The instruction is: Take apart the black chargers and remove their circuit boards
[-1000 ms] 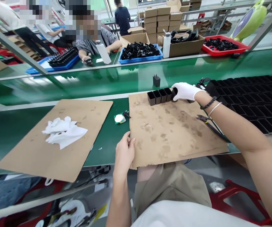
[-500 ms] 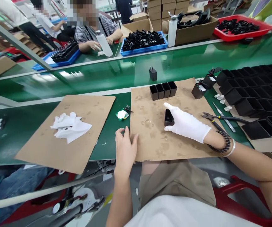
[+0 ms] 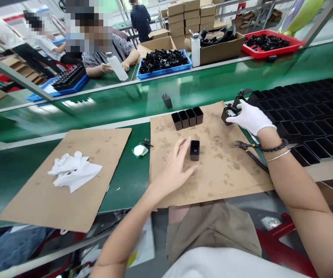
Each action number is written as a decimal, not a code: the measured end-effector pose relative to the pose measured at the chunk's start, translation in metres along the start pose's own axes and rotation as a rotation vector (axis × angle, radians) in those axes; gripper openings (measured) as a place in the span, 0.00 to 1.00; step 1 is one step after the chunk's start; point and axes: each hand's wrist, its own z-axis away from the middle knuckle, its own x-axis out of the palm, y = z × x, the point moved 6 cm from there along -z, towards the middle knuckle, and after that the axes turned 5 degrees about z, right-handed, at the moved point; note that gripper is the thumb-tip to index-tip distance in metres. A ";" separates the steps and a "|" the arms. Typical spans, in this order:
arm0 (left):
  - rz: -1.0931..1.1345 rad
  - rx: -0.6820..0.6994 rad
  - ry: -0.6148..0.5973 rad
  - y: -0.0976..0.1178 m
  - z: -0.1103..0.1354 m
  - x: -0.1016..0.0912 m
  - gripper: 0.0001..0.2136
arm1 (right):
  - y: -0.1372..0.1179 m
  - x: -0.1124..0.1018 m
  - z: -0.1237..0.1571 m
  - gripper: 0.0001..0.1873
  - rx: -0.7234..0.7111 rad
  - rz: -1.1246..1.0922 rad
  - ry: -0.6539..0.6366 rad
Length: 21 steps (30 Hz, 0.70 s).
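My bare left hand (image 3: 178, 166) is open, its fingers apart, just left of a small open-topped black case (image 3: 194, 150) standing on the cardboard sheet (image 3: 213, 181). At the sheet's far right corner, my white-gloved right hand (image 3: 252, 117) has thumb and fingers around a black plug housing (image 3: 227, 116) with white and red parts inside. Another black housing (image 3: 237, 101) stands right behind it, partly covered by the glove. A short row of open black cases (image 3: 187, 119) stands toward the back of the sheet. Pliers (image 3: 249, 148) lie below my right hand.
Rows of black cases (image 3: 305, 104) fill the right side. A black plug (image 3: 167, 100) stands on the green surface behind. Left are a small circuit board (image 3: 139, 150) and white gloves (image 3: 73, 170) on cardboard (image 3: 39, 200). A co-worker (image 3: 108, 58) sits opposite, beside a blue tray (image 3: 166, 71).
My right hand has let go of the single black case and moved right to the plug housing. My left hand has moved up and right, beside that case. The view has shifted.
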 end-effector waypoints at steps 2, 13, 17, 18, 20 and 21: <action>0.002 0.057 -0.076 0.000 -0.020 -0.004 0.41 | 0.003 0.012 -0.009 0.29 0.005 -0.054 0.059; -0.090 0.091 0.099 -0.028 -0.067 -0.008 0.32 | -0.030 0.045 0.003 0.30 -0.235 -0.097 0.012; -0.178 0.019 0.176 -0.046 -0.066 -0.020 0.32 | -0.040 0.042 0.013 0.38 -0.357 -0.227 -0.057; -0.195 0.026 0.201 -0.048 -0.066 -0.022 0.33 | -0.037 0.033 0.013 0.37 -0.378 -0.295 -0.058; -0.241 0.085 0.273 -0.045 -0.066 -0.023 0.36 | -0.029 0.005 0.015 0.35 -0.416 -0.426 -0.016; -0.264 0.139 0.306 -0.039 -0.066 -0.021 0.36 | -0.022 -0.011 0.018 0.34 -0.424 -0.454 0.019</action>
